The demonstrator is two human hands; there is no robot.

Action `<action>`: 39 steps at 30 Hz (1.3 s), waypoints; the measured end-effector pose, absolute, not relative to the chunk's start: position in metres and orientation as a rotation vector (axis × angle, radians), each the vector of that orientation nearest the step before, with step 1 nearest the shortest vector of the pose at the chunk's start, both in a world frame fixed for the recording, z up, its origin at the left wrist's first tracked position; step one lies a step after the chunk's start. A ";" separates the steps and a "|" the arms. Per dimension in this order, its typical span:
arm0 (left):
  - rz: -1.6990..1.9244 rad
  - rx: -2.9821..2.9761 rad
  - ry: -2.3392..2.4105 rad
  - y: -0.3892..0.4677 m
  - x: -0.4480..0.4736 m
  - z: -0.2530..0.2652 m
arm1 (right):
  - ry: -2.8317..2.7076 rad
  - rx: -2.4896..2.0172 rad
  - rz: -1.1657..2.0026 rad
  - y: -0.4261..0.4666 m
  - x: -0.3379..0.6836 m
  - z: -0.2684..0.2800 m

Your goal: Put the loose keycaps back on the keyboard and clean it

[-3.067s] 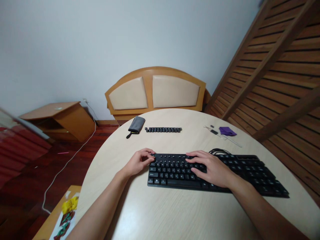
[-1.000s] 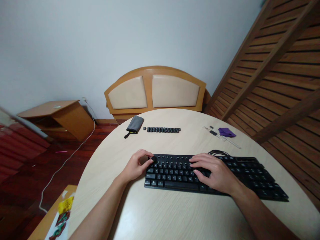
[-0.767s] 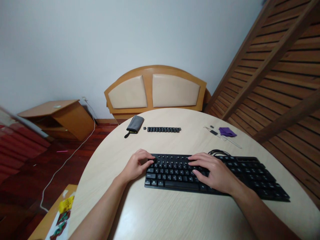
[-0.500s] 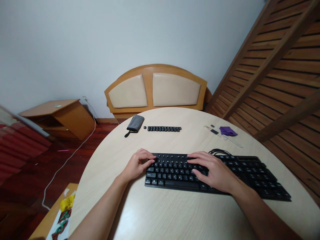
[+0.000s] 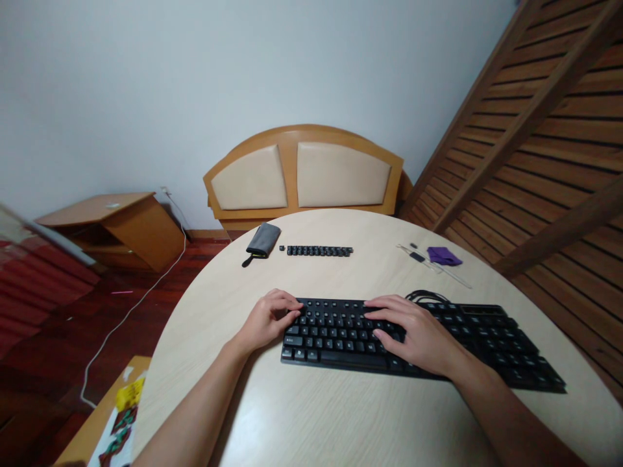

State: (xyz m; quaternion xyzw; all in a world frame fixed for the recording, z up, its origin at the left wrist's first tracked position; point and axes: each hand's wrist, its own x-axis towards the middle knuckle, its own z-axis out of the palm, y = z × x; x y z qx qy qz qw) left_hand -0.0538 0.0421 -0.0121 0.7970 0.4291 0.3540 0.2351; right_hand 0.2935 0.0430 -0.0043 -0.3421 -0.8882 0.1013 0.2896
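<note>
A black computer keyboard (image 5: 350,359) lies across the table. Its upper left rows look as though bare stems show in place of keycaps. My left hand (image 5: 272,316) is at the keyboard's upper left corner, thumb and fingertips close together on it. My right hand (image 5: 413,327) rests over the middle of the keys, fingers stretched out and thumb apart. It hides part of the keys beneath it. Behind the keyboard stand loose black keycaps (image 5: 318,251) in neat rows, with a single keycap (image 5: 281,248) just left of them.
A grey pouch (image 5: 264,239) lies at the back left of the round table (image 5: 311,421). At the back right are a purple cloth (image 5: 442,255) and a thin pale tool (image 5: 455,276). A coiled black cable (image 5: 428,296) sits behind the keyboard. A headboard (image 5: 302,133) stands beyond the table.
</note>
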 end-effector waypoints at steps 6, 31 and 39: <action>0.946 2.255 1.189 0.041 -0.056 -0.013 | -2.379 -0.910 0.264 0.043 0.293 -0.003; 0.825 2.280 1.331 0.039 -0.051 -0.009 | -2.378 -0.911 0.250 0.043 0.293 -0.003; 0.879 2.117 1.200 0.044 -0.049 -0.004 | -2.381 -0.912 0.234 0.043 0.293 -0.003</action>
